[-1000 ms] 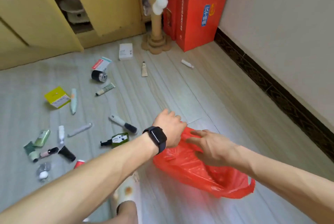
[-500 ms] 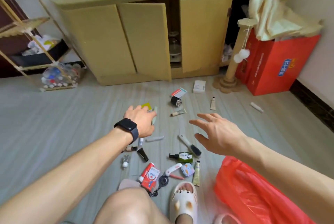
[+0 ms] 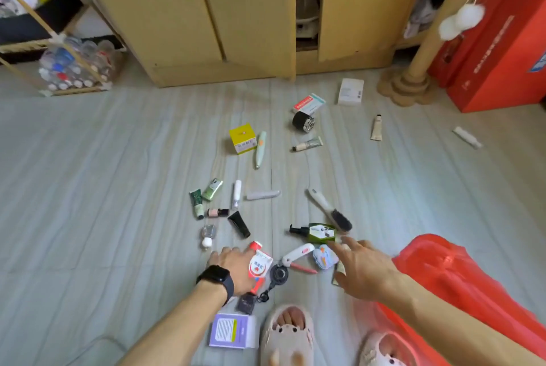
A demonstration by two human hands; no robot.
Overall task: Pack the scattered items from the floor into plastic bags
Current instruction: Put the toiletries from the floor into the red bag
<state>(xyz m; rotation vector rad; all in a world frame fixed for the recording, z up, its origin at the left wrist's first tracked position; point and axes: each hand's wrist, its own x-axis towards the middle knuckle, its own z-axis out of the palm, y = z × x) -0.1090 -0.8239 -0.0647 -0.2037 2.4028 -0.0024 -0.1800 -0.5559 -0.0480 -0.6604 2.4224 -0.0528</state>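
The person crouches over a pale wood-grain floor (image 3: 103,188) strewn with small toiletries. The left hand (image 3: 233,265), a black watch (image 3: 217,278) on its wrist, lies low on a red-and-white tube (image 3: 260,265) with its fingers bent down over the tube's left edge; whether they actually clasp it cannot be told. The right hand (image 3: 363,268) reaches forward with fingers spread and released, holding nothing, its tips just beside a small blue case (image 3: 325,257) and near a green pump bottle (image 3: 319,232). The red plastic bag (image 3: 461,277) lies crumpled on the floor at the right, partly under the right forearm. Between the hands lie a white-handled clipper (image 3: 295,256) and a black round reel (image 3: 279,274). Farther out are a white brush with black bristles (image 3: 329,213), a black tube (image 3: 239,224), a yellow box (image 3: 243,138) and a white box (image 3: 350,91). A purple box (image 3: 233,330) lies beside a cream slipper (image 3: 288,336) on the person's foot. A yellow cabinet (image 3: 236,10) stands behind.
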